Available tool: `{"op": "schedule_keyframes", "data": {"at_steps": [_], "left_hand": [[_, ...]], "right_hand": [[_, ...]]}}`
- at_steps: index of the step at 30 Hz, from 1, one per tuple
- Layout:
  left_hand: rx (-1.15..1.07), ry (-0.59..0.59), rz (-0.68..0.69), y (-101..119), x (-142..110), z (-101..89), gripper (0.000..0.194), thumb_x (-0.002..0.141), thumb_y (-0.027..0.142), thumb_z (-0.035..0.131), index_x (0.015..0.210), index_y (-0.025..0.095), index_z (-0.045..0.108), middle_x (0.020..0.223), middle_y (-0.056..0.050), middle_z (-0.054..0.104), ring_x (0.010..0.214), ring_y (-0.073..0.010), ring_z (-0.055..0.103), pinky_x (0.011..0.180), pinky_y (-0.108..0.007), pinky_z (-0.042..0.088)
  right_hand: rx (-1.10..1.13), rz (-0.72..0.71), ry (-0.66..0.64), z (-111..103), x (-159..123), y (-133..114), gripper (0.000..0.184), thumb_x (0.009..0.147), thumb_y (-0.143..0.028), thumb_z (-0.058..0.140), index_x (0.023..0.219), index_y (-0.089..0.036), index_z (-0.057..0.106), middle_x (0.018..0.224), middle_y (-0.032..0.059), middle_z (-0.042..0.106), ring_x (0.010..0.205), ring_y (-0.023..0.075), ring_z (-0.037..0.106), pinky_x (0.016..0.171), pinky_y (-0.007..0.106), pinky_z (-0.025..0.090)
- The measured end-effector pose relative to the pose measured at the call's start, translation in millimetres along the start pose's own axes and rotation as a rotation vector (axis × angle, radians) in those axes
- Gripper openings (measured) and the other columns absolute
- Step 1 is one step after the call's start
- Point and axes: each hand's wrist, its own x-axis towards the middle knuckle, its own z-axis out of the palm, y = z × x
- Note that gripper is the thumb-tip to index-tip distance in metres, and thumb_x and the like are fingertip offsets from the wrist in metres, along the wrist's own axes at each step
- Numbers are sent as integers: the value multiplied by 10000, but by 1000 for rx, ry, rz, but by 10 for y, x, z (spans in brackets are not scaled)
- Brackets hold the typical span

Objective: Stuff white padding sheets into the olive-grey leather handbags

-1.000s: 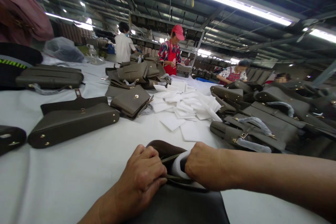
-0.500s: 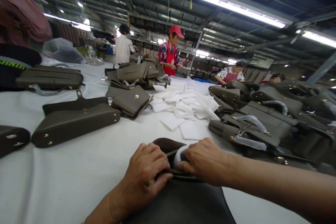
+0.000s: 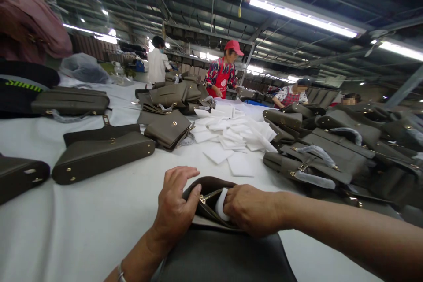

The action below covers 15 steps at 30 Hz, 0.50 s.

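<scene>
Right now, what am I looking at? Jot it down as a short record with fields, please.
Bag in front: dark, zip open, on a white-covered table
Left hand: spread, thumb at the bag's edge
Right hand: closed on white padding in the bag's mouth
Beyond: pile of white sheets
Both sides: more dark bags
Background: person in a red cap

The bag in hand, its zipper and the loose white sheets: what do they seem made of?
Bag: looks like leather or imitation leather, smooth with a soft sheen. Zipper: likely metal, polished, with a brassy gold glint. White sheets: probably thin foam, matte with straight-cut edges; felt or paper remains possible.
</scene>
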Motion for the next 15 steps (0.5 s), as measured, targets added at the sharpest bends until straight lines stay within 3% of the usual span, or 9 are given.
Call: {"op": "schedule_keyframes", "data": {"at_steps": [2, 4, 6, 8, 10, 13, 15], "left_hand": [[-64, -46, -255, -36, -2, 36, 383, 809, 258, 590, 1185, 203, 541, 1190, -105, 575, 1163, -274, 495, 1010, -505, 388], [-278, -194, -503, -60, 1, 77, 496, 790, 329, 580, 1256, 179, 499, 1227, -130, 582, 1150, -287, 541, 996, -505, 416], [-495, -339, -626, -58, 7, 110, 491, 796, 369, 552, 1231, 143, 530, 1165, -135, 638, 1057, -279, 611, 950, -463, 460], [-575, -406, -642, -32, 8, 129, 427, 804, 366, 536, 1153, 128, 599, 1077, -113, 686, 977, -262, 644, 916, -415, 479], [-554, -411, -619, 1, 0, 135, 369, 805, 332, 516, 1087, 137, 650, 1023, -86, 711, 955, -251, 649, 915, -390, 473], [-529, -415, -609, 32, -24, 129, 361, 801, 301, 480, 1062, 153, 681, 998, -63, 724, 946, -245, 653, 909, -383, 470], [-524, -417, -614, 40, -38, 122, 372, 793, 295, 472, 1064, 157, 686, 999, -59, 726, 947, -247, 653, 908, -389, 469]], "right_hand": [[103, 159, -45, -34, -17, -44, 126, 745, -199, 518, 808, -164, 621, 760, 60, 649, 645, 166, 550, 588, 272, 364], [276, 311, -66, -79, -32, -82, 171, 783, -289, 508, 828, -177, 628, 748, 43, 630, 620, 159, 535, 551, 260, 349], [514, 361, -58, -112, -35, -97, 268, 799, -435, 541, 839, -184, 625, 743, 17, 601, 636, 146, 519, 548, 243, 356], [726, 406, -15, -118, -21, -98, 356, 811, -526, 544, 862, -181, 616, 745, 2, 577, 652, 130, 502, 561, 226, 369], [798, 555, 15, -103, 7, -98, 373, 847, -520, 499, 827, -163, 603, 714, 7, 555, 617, 120, 480, 538, 227, 359], [679, 758, -36, -94, 64, -118, 357, 876, -424, 411, 702, -147, 552, 608, 20, 510, 504, 115, 443, 452, 242, 314], [596, 735, -93, -120, 115, -143, 302, 861, -324, 405, 639, -149, 512, 541, 13, 469, 459, 109, 424, 426, 236, 292]]}}
